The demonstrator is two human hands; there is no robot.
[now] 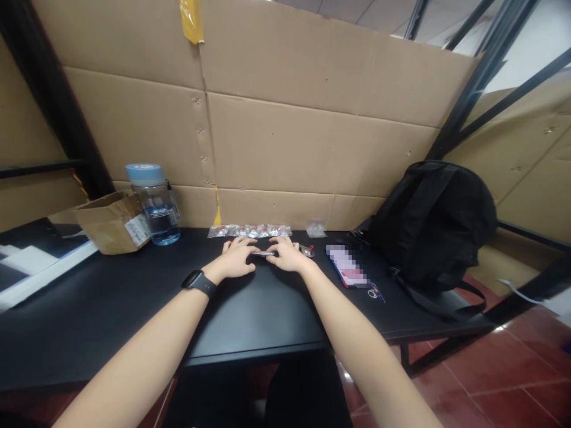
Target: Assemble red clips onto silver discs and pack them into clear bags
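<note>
My left hand (238,258), with a black watch (198,282) on its wrist, and my right hand (286,254) meet over the black table. A small flat shiny thing (262,254) is pinched between the thumbs and fingers of both; its kind is too small to make out. Right beside my right hand lies a round silvery metal piece (307,252) with a red part. Just beyond my fingers, several clear plastic packets (250,230) with shiny and red contents lie in a row. Something red shows behind my left fingers, mostly hidden.
On the left stand a cardboard box (109,223) and a water bottle (156,208) with a blue lid. Another clear packet (316,228) lies by the cardboard wall (312,142). To the right are a phone (348,266), its screen blurred out, and a black backpack (432,232).
</note>
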